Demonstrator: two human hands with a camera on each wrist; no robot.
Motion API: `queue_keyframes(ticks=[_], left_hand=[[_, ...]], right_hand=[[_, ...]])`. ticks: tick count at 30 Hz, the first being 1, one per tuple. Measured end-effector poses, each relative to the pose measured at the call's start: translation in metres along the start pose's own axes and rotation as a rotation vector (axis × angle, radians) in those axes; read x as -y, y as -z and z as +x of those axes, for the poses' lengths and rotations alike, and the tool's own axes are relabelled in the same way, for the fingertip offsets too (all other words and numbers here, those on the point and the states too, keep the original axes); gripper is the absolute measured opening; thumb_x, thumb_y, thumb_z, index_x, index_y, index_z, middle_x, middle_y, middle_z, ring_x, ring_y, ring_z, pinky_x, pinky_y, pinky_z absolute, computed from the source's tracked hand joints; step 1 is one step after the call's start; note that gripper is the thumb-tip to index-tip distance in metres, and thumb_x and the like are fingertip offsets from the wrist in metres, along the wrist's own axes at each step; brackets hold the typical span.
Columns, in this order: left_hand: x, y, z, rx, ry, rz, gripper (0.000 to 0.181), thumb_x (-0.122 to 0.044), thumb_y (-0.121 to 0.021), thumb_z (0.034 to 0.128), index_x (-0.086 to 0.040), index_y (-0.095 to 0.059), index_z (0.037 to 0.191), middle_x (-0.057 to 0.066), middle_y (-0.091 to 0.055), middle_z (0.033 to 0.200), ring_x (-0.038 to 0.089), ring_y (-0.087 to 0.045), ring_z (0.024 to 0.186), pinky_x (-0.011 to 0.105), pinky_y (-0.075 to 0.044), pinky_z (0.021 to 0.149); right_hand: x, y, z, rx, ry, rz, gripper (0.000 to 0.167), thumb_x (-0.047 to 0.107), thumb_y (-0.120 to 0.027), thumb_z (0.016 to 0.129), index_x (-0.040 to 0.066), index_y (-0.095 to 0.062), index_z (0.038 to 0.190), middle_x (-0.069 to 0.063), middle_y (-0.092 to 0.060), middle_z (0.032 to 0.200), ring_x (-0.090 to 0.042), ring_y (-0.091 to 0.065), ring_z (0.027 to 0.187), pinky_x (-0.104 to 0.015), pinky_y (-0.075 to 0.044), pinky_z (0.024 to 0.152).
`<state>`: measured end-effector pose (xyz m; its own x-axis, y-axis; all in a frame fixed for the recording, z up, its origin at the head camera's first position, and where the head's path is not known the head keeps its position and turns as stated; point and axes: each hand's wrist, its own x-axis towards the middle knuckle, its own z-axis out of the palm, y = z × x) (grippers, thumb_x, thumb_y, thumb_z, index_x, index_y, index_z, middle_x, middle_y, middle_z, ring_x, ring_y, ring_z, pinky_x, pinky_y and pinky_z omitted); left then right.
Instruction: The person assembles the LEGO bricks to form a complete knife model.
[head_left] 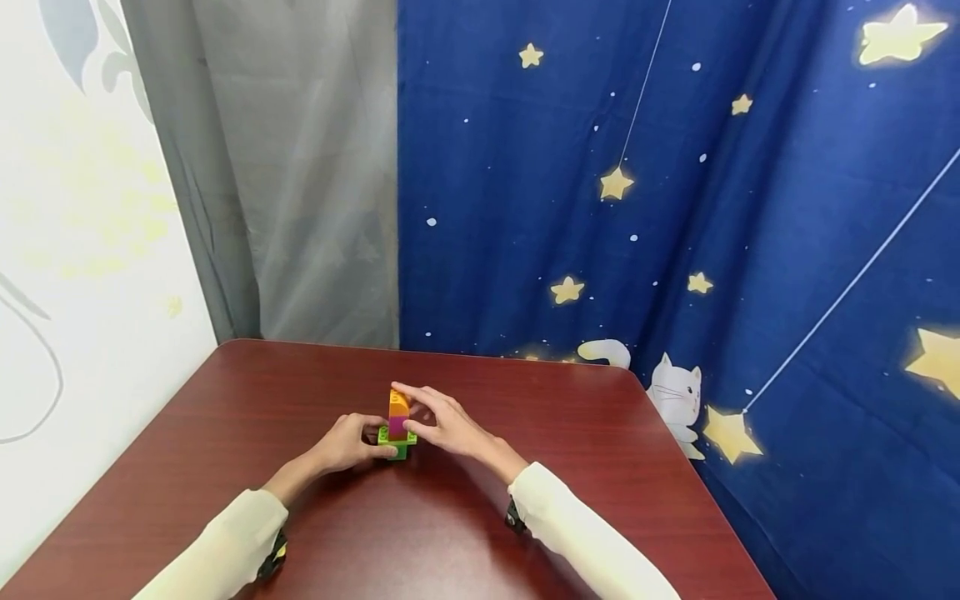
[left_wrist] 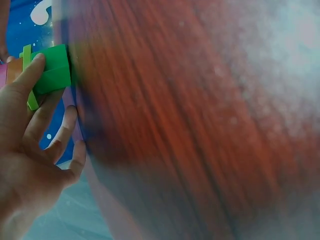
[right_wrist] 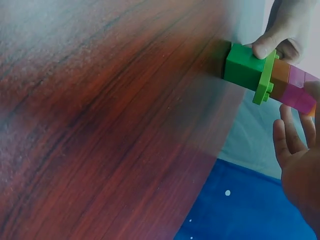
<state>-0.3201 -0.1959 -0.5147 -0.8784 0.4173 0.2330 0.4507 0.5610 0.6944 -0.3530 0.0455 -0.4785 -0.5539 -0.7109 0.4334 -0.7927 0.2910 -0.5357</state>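
A small tower of toy bricks stands on the table between both hands. Its base is a green brick, topped by a light-green plate with studs. Above the plate come an orange-brown brick, magenta bricks and a bright orange brick at the top. My left hand grips the tower low down, its thumb against the green brick. From the right, my right hand holds the upper bricks, thumb by the magenta part and index finger over the orange top. Its fingertips are partly hidden in the right wrist view.
The dark red wooden table has rounded far corners. A blue star-patterned curtain and a grey curtain hang behind it. Along the left side runs a pale patterned wall.
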Motion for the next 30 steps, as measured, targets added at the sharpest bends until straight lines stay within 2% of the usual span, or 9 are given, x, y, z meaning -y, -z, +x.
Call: queue_keyframes(ticks=[4,7,12,16,19,22,27,30], left_hand=[[-0.003,-0.005,0.0,0.004,-0.025,-0.034,0.041,-0.035,-0.085,0.0877,-0.011,-0.072,0.118,-0.004,-0.077,0.099,0.011,-0.073,0.088,0.033,-0.059,0.082],[-0.006,-0.008,0.001,-0.002,-0.035,-0.062,0.055,-0.039,-0.085,0.0872,-0.01,-0.067,0.131,-0.001,-0.077,0.107,0.013,-0.074,0.096,0.038,-0.059,0.087],[-0.013,-0.011,0.005,-0.018,-0.058,-0.062,0.085,-0.042,-0.084,0.087,-0.007,-0.047,0.154,0.002,-0.078,0.111,0.016,-0.073,0.103,0.046,-0.057,0.093],[-0.02,-0.015,0.009,0.016,-0.083,-0.106,0.093,-0.038,-0.084,0.0891,-0.016,-0.032,0.164,0.004,-0.077,0.113,0.02,-0.073,0.107,0.052,-0.055,0.095],[-0.023,-0.018,0.013,0.036,-0.084,-0.134,0.096,-0.036,-0.083,0.0904,-0.021,-0.025,0.166,0.006,-0.077,0.114,0.02,-0.073,0.106,0.051,-0.055,0.094],[-0.027,-0.021,0.019,0.048,-0.085,-0.116,0.096,-0.035,-0.082,0.0914,-0.019,-0.024,0.166,0.006,-0.077,0.113,0.018,-0.073,0.104,0.049,-0.055,0.095],[-0.034,-0.025,0.031,0.076,-0.096,-0.076,0.089,-0.03,-0.08,0.0938,-0.003,-0.03,0.162,0.004,-0.078,0.102,0.017,-0.074,0.097,0.044,-0.057,0.09],[-0.035,-0.028,0.037,0.079,-0.096,-0.039,0.082,-0.028,-0.079,0.0944,0.004,-0.037,0.157,0.001,-0.078,0.096,0.016,-0.074,0.092,0.04,-0.058,0.086]], right_hand=[[-0.004,0.003,-0.004,-0.033,-0.027,0.079,0.062,0.011,-0.072,0.099,0.017,-0.043,0.153,-0.006,-0.067,0.123,-0.009,-0.068,0.1,-0.026,-0.057,0.081],[-0.006,0.009,-0.008,-0.066,-0.064,0.118,0.054,0.013,-0.071,0.1,0.017,-0.044,0.147,-0.007,-0.069,0.124,-0.01,-0.07,0.101,-0.026,-0.057,0.08],[-0.009,0.018,-0.017,-0.108,-0.154,0.167,0.048,0.017,-0.07,0.102,0.019,-0.048,0.144,-0.008,-0.069,0.127,-0.014,-0.071,0.103,-0.029,-0.057,0.087],[-0.013,0.021,-0.025,-0.131,-0.225,0.199,0.047,0.02,-0.07,0.102,0.022,-0.051,0.145,-0.008,-0.069,0.128,-0.018,-0.071,0.106,-0.029,-0.057,0.09],[-0.017,0.023,-0.029,-0.15,-0.278,0.226,0.048,0.02,-0.071,0.101,0.023,-0.054,0.145,-0.008,-0.07,0.128,-0.02,-0.072,0.106,-0.029,-0.058,0.087],[-0.022,0.024,-0.032,-0.163,-0.341,0.258,0.048,0.021,-0.072,0.1,0.025,-0.056,0.146,-0.006,-0.069,0.129,-0.022,-0.073,0.103,-0.032,-0.06,0.083],[-0.029,0.026,-0.037,-0.164,-0.405,0.276,0.049,0.018,-0.069,0.102,0.016,-0.056,0.149,-0.012,-0.065,0.127,-0.031,-0.074,0.098,-0.047,-0.06,0.081],[-0.034,0.025,-0.04,-0.149,-0.423,0.255,0.048,0.015,-0.068,0.103,0.011,-0.055,0.149,-0.014,-0.064,0.125,-0.033,-0.074,0.096,-0.05,-0.06,0.081]])
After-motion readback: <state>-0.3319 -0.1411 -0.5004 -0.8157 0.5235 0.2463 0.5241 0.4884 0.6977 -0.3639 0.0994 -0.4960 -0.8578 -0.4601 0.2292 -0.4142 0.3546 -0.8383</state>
